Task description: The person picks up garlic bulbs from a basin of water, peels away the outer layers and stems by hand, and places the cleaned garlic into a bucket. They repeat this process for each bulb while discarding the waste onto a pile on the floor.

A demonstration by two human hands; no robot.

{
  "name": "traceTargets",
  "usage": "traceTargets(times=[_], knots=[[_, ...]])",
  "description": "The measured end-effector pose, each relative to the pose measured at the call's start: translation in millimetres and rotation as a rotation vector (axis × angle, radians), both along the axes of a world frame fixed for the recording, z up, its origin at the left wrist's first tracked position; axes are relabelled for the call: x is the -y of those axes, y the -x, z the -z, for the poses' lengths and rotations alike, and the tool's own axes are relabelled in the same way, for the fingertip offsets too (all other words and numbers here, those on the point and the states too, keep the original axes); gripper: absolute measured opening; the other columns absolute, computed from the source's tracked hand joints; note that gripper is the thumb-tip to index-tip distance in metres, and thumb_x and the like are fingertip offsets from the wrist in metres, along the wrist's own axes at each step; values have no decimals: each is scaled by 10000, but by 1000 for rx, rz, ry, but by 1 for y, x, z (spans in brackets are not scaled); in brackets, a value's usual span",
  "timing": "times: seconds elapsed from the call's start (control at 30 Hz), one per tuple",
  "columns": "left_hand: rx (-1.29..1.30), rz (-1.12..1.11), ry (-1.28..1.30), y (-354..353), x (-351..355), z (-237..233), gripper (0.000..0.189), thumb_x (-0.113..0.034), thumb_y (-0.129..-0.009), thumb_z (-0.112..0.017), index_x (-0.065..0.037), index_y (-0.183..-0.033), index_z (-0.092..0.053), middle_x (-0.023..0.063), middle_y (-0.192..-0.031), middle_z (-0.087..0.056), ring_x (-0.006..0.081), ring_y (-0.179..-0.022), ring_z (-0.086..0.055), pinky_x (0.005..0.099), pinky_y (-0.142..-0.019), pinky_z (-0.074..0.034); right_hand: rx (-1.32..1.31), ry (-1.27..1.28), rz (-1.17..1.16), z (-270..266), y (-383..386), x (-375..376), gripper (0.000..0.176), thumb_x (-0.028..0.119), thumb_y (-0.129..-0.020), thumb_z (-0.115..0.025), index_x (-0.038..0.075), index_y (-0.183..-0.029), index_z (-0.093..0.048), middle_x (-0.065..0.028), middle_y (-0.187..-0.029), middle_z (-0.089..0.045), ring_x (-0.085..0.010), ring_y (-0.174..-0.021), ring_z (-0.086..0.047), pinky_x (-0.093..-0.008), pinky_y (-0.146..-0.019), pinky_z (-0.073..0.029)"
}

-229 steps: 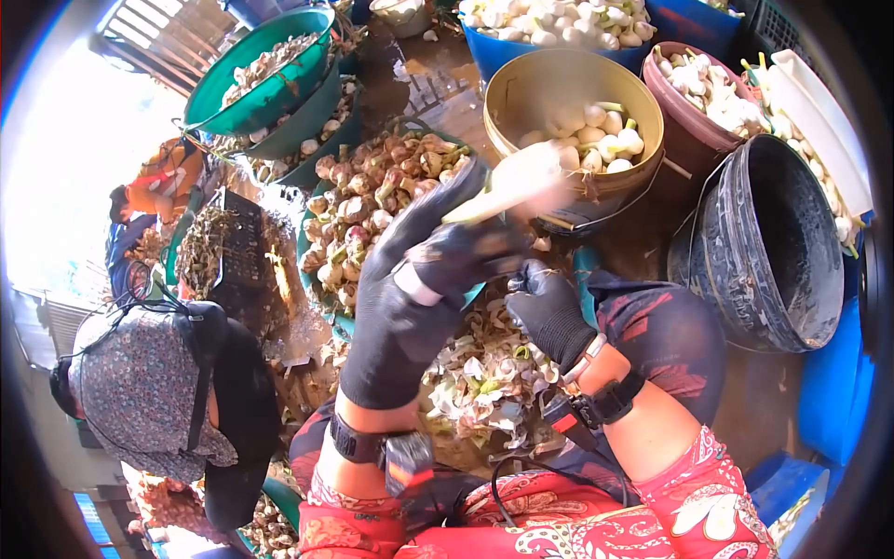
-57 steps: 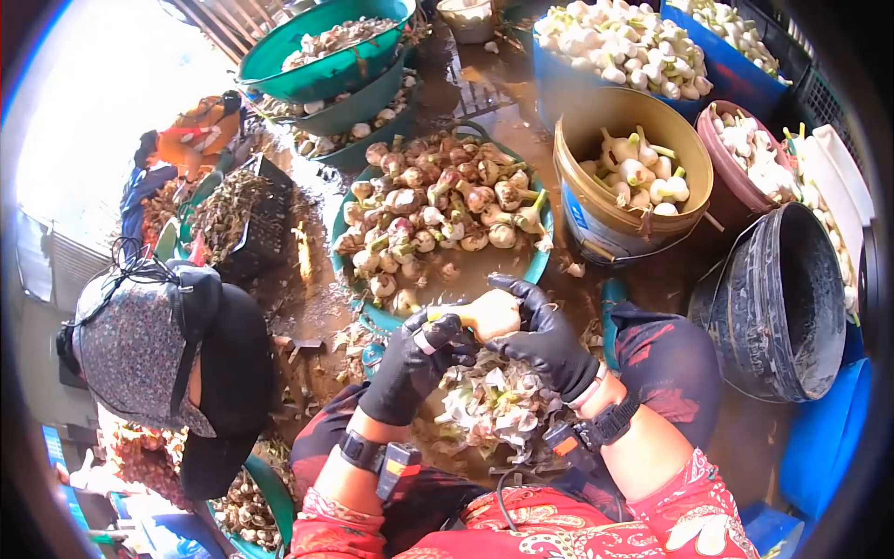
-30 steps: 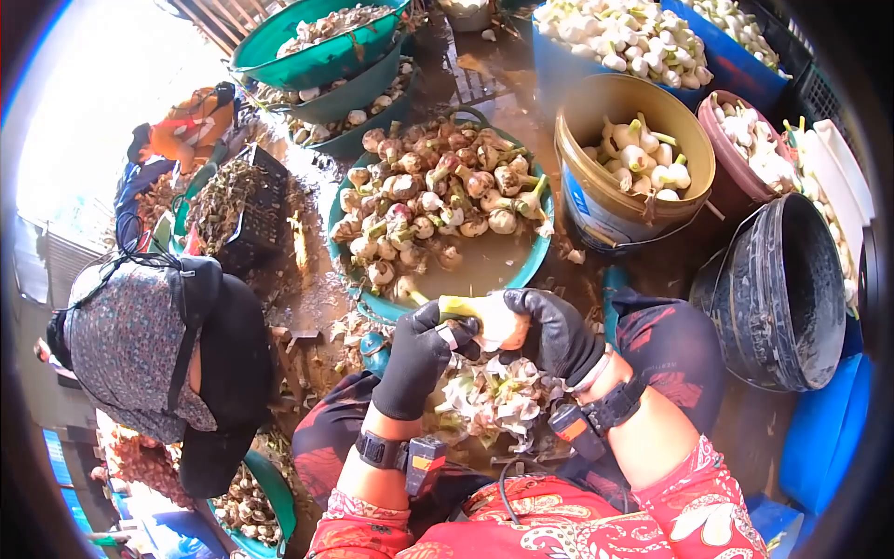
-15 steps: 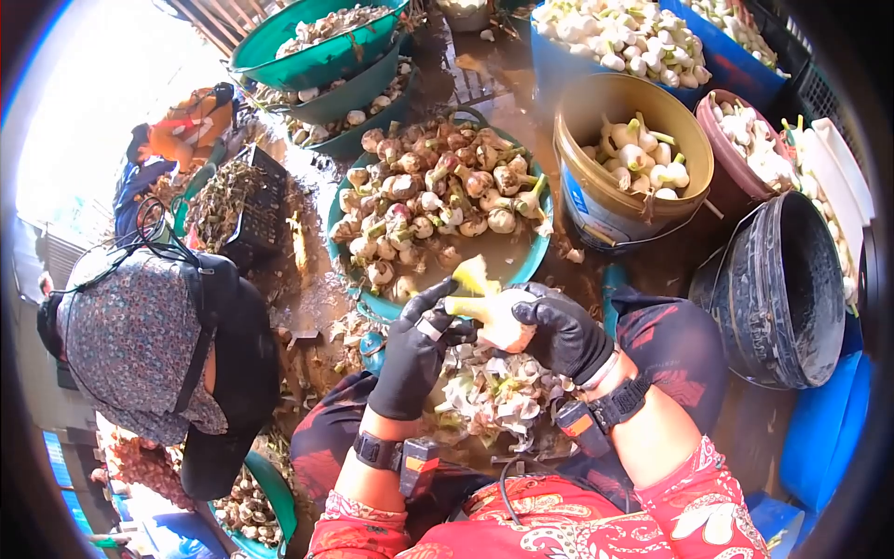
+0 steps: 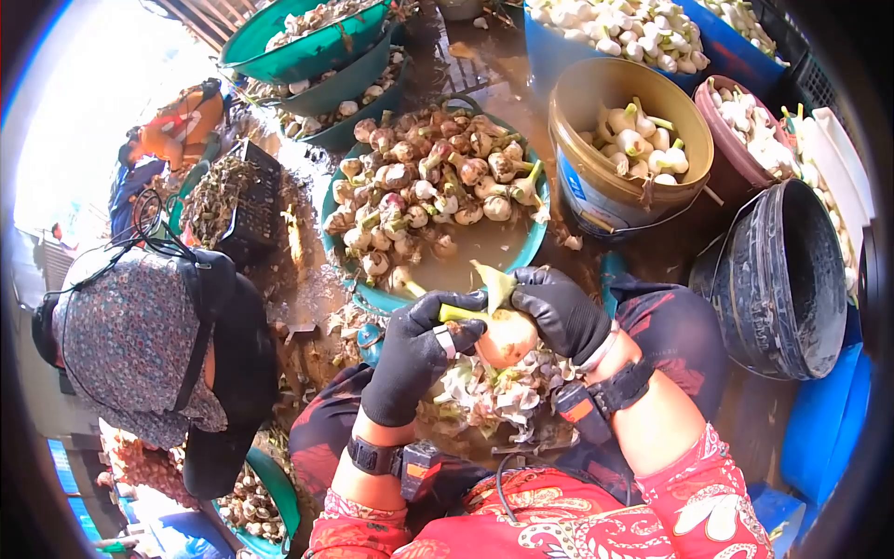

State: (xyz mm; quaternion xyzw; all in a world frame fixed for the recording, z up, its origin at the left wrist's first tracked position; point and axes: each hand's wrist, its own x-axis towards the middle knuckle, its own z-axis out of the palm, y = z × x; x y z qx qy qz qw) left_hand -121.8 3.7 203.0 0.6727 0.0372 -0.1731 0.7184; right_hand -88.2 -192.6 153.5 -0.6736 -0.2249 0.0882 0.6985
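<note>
Both hands wear black gloves and work one bulb over the lap.
- The left hand (image 5: 419,352) is closed around the green stalk end of a pale tan round bulb (image 5: 507,337), with the thumb lying on the stalk.
- The right hand (image 5: 562,312) cups the far side of that bulb. Its fingertips pinch a yellow-green strip of skin (image 5: 494,282) that stands up off the bulb.
- The bulb sits between the two hands, just above a heap of pale peelings (image 5: 503,396) on the lap and just in front of the near rim of a round teal basin (image 5: 537,244).
- The basin holds brown water and a pile of unpeeled pinkish bulbs (image 5: 424,182).
- A yellow plastic bucket (image 5: 610,205) stands to the right of the basin, part filled with peeled white bulbs (image 5: 638,144).
- Beside that are a maroon tub (image 5: 722,149) and, behind both, a blue crate (image 5: 549,51). Both hold white bulbs.
- A black bucket (image 5: 792,270) stands at the right knee. I can't tell what is inside it.
- Each wrist carries a black strap with an orange-black unit, left (image 5: 410,464) and right (image 5: 582,410).
- A co-worker in a patterned head covering (image 5: 121,345) is bent over at the left, close by, and none of their hands show.
- A black mesh crate (image 5: 247,210) stands beyond them, near stacked green basins (image 5: 317,51) at the top.
</note>
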Motion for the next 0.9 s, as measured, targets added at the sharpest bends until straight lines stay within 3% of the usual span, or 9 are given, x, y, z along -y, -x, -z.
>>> traceTargets(times=[0.03,0.07,0.2,0.4,0.5,0.57,0.63,0.7,0.9], knots=[[-25,-21,-4,-1,-2,-1,267,-79,-783,-661,9,-1031,-617,54,-869,-640,124,-795,-603,272,-726,-489,-415,-103,42,-6,1,-7,144,98,-858,-599,-22,-935,-617,-52,-818,-597,-120,-708,-543,-276,-665,-445],[-42,-49,53,-3,-9,8,255,-113,-817,-625,17,-1036,-613,61,-862,-636,125,-757,-599,260,-690,-488,-462,-260,116,4,3,-16,123,101,-836,-610,-20,-858,-602,-48,-754,-542,-96,-670,-481,-262,-636,-420],[45,-246,179,-15,-24,12,253,-108,-842,-598,40,-1046,-614,71,-831,-644,128,-668,-604,254,-616,-509,656,430,106,-17,14,-10,194,126,-857,-497,9,-988,-579,-165,-853,-589,-372,-804,-566,-448,-710,-456],[73,-340,238,-14,-40,30,356,-159,-856,-627,82,-1111,-568,81,-801,-632,136,-619,-579,269,-582,-497,-29,1087,-327,-15,27,-10,299,157,-808,-550,80,-1087,-625,-193,-1020,-626,-359,-927,-609,-429,-832,-473],[99,-410,343,-16,-43,25,356,-174,-862,-635,82,-1098,-560,93,-815,-625,152,-642,-594,282,-579,-495,-158,1170,-448,10,31,-5,320,222,-796,-586,75,-1074,-647,-206,-1063,-623,-345,-991,-607,-401,-855,-477],[39,-323,252,-14,-42,34,336,-249,-884,-603,31,-1068,-576,70,-882,-608,138,-661,-574,278,-606,-478,-316,1114,-420,9,31,-8,514,254,-759,-684,60,-1215,-547,-227,-1209,-560,-337,-1041,-603,-403,-899,-466],[-2,-330,293,-12,-28,32,313,-225,-887,-596,26,-1073,-569,66,-865,-605,136,-662,-577,283,-617,-491,-391,306,-56,7,32,-11,714,205,-753,-739,49,-1345,-373,-204,-1259,-521,-291,-1013,-615,-384,-880,-490],[-42,-278,273,-12,-19,35,306,-203,-880,-598,7,-1100,-557,61,-867,-600,145,-661,-581,292,-641,-510,-519,-269,-89,7,23,-21,794,125,-759,-748,52,-1380,-258,-160,-1256,-492,-250,-1007,-604,-350,-850,-515],[45,-148,142,-13,-12,10,292,-131,-857,-608,-8,-1116,-557,72,-969,-617,138,-813,-603,286,-698,-513,-946,-710,-147,-10,20,-12,528,122,-853,-654,44,-1306,-396,-72,-1091,-573,-154,-910,-597,-301,-740,-544]])
